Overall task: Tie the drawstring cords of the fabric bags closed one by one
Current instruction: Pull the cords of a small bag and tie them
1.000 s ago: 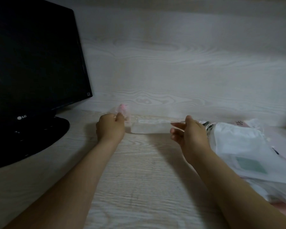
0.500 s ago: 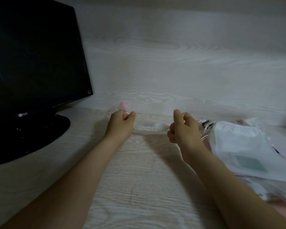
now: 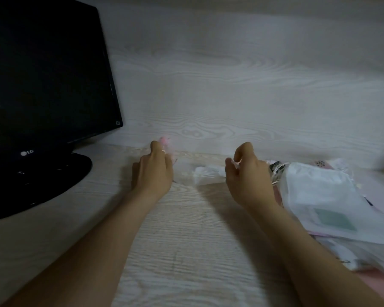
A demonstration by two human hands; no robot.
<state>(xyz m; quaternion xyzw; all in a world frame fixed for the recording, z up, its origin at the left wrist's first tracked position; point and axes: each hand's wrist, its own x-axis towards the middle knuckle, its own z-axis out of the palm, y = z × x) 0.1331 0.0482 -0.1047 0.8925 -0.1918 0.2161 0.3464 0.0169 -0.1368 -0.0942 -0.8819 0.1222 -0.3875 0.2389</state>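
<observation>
Right hand [image 3: 246,173] has let go, fingers loosely curled; whether left hand [image 3: 152,171] pinches anything is unclear. Bag [image 3: 206,173] between them looks cinched, probably done.

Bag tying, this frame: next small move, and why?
Probably lower the right hand onto the small white sheer fabric bag and pinch it. The bag lies between both hands, the right grip looks open and empty; the left hand is too blurred to judge.

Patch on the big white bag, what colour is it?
The patch is teal green; head view.
</observation>
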